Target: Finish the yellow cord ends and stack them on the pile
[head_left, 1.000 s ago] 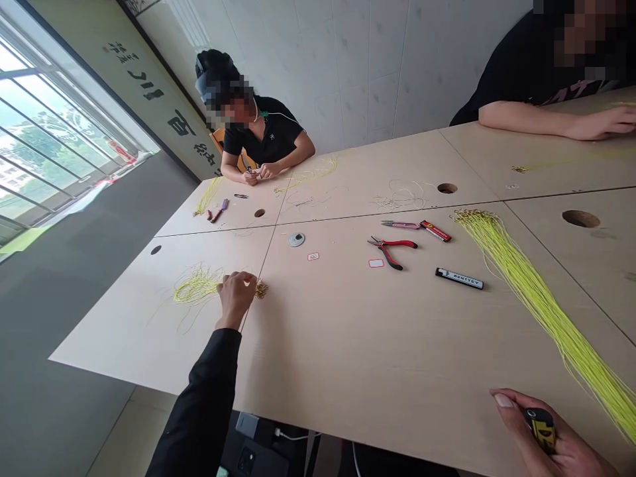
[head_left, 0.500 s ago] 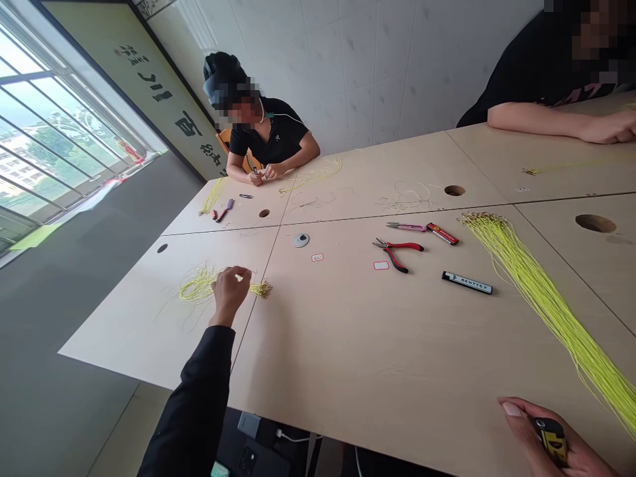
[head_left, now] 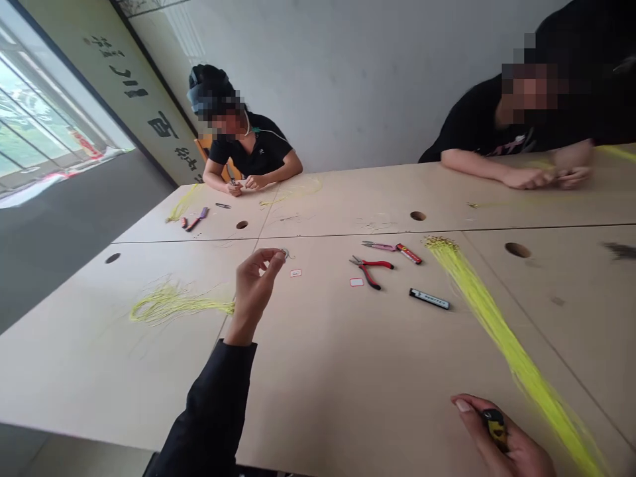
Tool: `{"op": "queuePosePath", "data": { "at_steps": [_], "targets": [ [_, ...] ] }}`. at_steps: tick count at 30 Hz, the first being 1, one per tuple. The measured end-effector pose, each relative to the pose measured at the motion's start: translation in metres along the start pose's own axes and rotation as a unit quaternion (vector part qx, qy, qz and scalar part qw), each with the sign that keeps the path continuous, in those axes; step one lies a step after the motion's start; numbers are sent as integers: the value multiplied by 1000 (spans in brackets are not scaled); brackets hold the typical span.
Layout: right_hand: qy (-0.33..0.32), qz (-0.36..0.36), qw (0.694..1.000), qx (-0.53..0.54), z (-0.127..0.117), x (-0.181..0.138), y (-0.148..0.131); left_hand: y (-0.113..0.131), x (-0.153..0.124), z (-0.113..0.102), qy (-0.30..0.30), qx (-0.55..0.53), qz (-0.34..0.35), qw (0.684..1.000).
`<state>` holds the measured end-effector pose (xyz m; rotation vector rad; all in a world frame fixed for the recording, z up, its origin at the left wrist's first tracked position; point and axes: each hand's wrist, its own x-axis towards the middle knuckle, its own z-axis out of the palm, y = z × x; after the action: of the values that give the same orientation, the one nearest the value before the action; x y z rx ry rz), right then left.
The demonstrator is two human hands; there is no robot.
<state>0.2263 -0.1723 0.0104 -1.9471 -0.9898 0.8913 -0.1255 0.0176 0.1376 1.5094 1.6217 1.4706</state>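
**Pinching on the left, gripping on the right**

Head view: pinching a small thin piece (head_left: pixel 291 257), too fine to name, between thumb and finger of the left hand (head_left: pixel 254 281), over the table (head_left: pixel 348 371). Holding the left wrist just beside a looped bundle of yellow cords (head_left: pixel 169 305). Curling the right hand (head_left: pixel 524 447) round a black-and-yellow object (head_left: pixel 495 427), near a long cord bundle (head_left: pixel 507 338). Strewn farther off with red-handled pliers (head_left: pixel 379 265) and a black-and-white lighter (head_left: pixel 430 299), before 2 people (head_left: pixel 261 156) opposite.
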Motion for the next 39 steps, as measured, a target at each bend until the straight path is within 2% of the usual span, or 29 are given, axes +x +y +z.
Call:
{"op": "queuePosePath", "data": {
  "at_steps": [3,4,7,10,13,16,19,23,27,32,39],
  "targets": [
    [-52,-47,997,34,10,10,-41,8,-14,41,-74,-133,-30,988],
    [-90,-73,992,43,15,17,-57,8,-20,55,-93,-171,-44,980],
    [-138,-105,982,75,33,44,-96,1,-37,98,-144,-256,-95,951],
    [-190,-115,968,115,54,75,-115,-10,-52,131,-176,-315,-149,921],
    [-212,-122,960,133,74,100,-118,-21,-63,149,-192,-354,-190,895],
    [-215,-137,958,132,85,114,-113,-33,-71,158,-202,-383,-212,876],
    [-233,-160,951,124,89,121,-105,-44,-77,162,-210,-386,-220,871],
    [-237,-148,951,134,88,123,-98,-50,-80,165,-231,-349,-209,884],
    [-255,-123,945,163,86,120,-95,-46,-83,165,-211,-299,-189,911],
    [-259,-101,942,189,84,120,-95,-41,-93,166,-215,-187,-86,955],
    [-259,-46,934,240,81,118,-100,-41,-96,166,-194,-94,49,975]
  ]
}}
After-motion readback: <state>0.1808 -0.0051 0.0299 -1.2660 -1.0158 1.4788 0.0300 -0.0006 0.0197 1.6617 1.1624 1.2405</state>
